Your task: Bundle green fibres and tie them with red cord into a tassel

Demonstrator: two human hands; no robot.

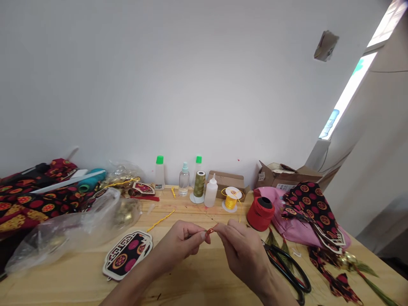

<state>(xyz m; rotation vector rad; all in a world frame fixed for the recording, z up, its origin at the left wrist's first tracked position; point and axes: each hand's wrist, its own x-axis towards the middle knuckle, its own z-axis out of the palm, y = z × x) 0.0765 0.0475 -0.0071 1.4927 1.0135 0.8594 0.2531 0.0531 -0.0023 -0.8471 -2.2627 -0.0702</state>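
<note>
Between my two hands, above the wooden table, is a small loop of red cord (209,232). My left hand (188,239) pinches it from one side with thumb and forefinger. On the other side the fingertips of my right hand (239,246) close on the same cord. A patterned ornament with a pale cut-out frame (128,256) lies flat to the left, a twisted yellow cord (161,220) running from its top. Black-handled scissors (288,267) rest beside my right wrist, partly hidden by it.
A white squeeze bottle (211,192), a green thread spool (199,185) and a yellow cord spool (231,199) stand along the back. Red thread (260,213) sits right of them, near pink cloth (293,225). A plastic bag (73,229) and patterned fabric (38,199) cover the left side.
</note>
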